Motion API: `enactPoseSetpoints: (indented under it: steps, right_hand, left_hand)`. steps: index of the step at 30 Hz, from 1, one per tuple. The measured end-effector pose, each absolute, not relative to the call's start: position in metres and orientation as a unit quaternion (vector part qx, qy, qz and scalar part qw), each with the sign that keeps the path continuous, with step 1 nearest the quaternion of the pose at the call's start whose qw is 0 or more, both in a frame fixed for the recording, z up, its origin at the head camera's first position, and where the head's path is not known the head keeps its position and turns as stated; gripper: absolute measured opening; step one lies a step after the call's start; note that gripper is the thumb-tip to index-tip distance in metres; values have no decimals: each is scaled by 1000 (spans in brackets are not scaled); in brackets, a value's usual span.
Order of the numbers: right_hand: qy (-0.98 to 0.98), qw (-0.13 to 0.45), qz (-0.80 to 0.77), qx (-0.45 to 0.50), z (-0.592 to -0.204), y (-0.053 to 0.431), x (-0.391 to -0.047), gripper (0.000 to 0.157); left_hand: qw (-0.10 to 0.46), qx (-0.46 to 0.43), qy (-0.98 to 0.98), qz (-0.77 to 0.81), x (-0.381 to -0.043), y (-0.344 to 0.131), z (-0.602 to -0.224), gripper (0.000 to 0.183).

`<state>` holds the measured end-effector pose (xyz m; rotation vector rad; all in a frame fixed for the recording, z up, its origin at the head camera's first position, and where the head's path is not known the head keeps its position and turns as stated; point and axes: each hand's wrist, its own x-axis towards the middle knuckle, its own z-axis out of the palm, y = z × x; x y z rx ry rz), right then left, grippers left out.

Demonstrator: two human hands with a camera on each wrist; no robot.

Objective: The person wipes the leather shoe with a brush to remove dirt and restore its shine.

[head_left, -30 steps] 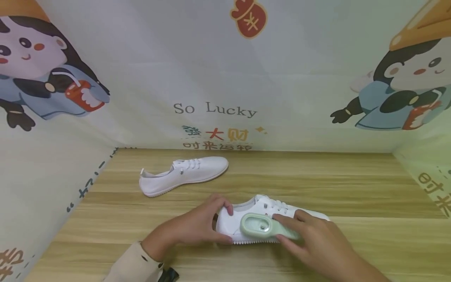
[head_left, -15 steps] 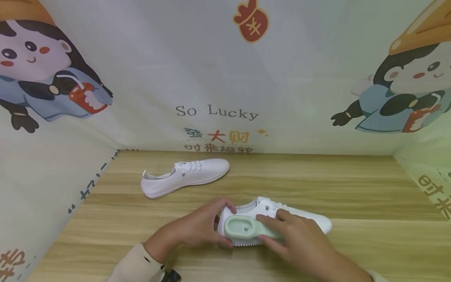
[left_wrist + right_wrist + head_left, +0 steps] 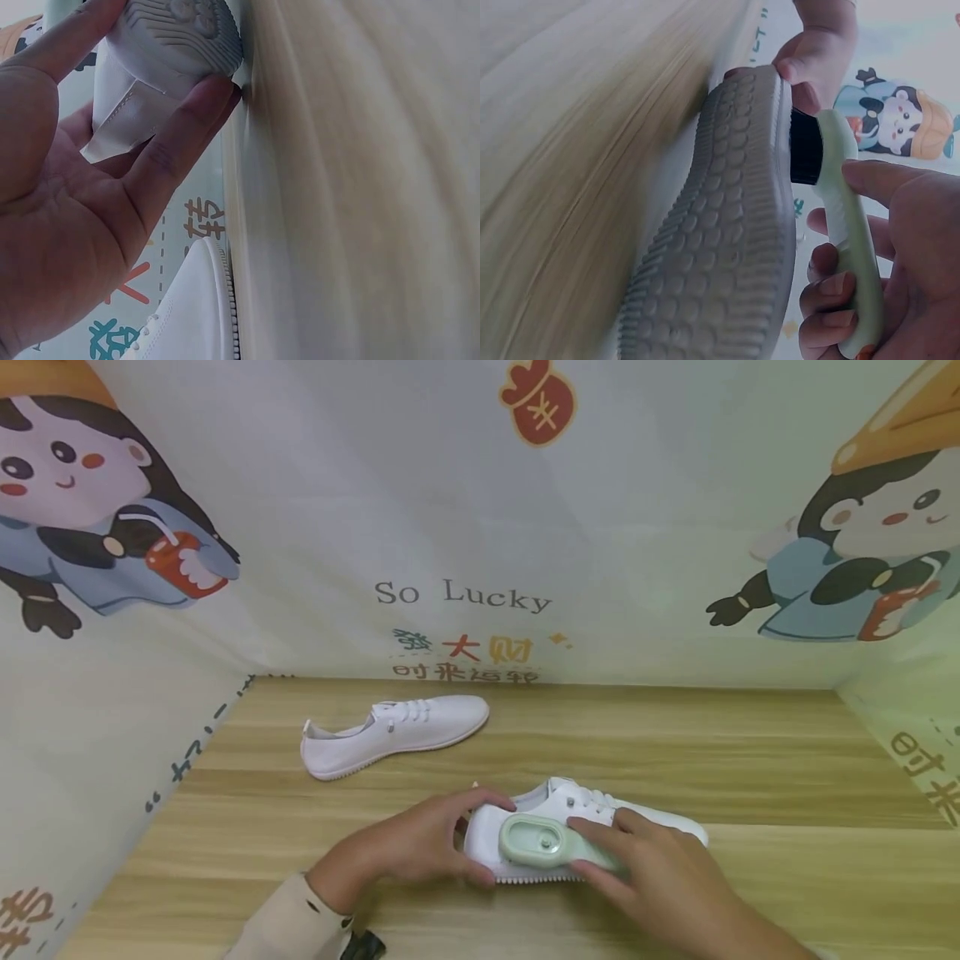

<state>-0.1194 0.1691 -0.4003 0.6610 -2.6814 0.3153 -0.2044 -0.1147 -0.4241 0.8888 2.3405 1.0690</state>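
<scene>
A white lace-up shoe is tipped toward its side in the head view, its toe pointing right. My left hand grips it by the heel, thumb and fingers on either side. The ridged sole faces the right wrist camera. Around the handle of a pale green shoe brush curl the fingers of my right hand. Its dark bristles meet the side of the shoe near the heel. The far part of the shoe is partly hidden behind my right hand.
A second white shoe lies farther back on the wood-grain table, left of the held one. Behind the table rises a printed cloth backdrop, which also walls both sides. A black object sits near my left sleeve.
The brush slides left along the shoe's side to the heel, then comes partway back right. My left hand stays on the heel, its upper finger now reaching slightly farther over.
</scene>
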Motion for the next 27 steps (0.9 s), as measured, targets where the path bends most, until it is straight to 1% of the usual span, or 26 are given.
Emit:
enactPoseSetpoints:
  steps: [4,9,16,27]
  right_hand:
    - [-950,188,107,227,-402,180,-116,40]
    - [-960,162,97,205,-399,194,-113,40]
    - [-967,129,107,193,-391,202,-110,39]
    - [-948,160,116,249,-392,182,-117,40]
  left_hand:
    - [210,322,842,378,-204,-116,-425,76]
    - [211,314,847,374,-205,-117,-427,79]
    - [220,320,840,379,-208,-120,-427,76]
    - [236,330,830,382,-213,-126,-424,74]
